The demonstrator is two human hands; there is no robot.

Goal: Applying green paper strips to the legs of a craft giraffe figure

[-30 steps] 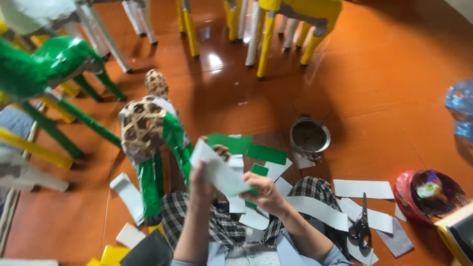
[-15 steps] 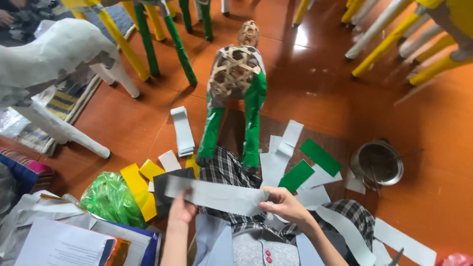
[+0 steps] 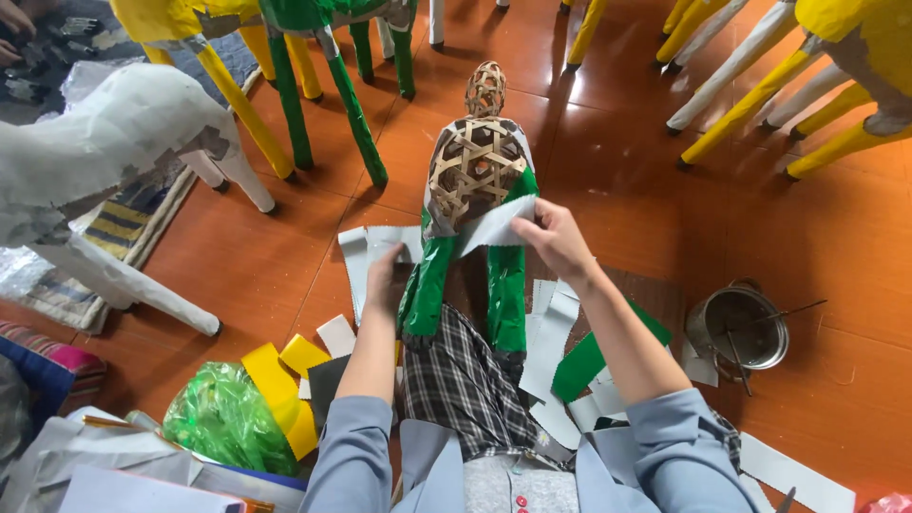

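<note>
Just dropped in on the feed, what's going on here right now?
A person sitting on the floor holds a grey paper strip across a woven bamboo animal frame. The right hand pinches the strip's right end at the frame's side, and the left hand is at the other end. The frame's two near legs are already wrapped in green. Cut paper pieces lie around the lap, and a metal pot stands on the right.

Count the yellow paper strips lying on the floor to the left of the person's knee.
2: a long yellow strip beside the green plastic bag, and a shorter yellow piece just right of it. Others may be hidden.
</note>
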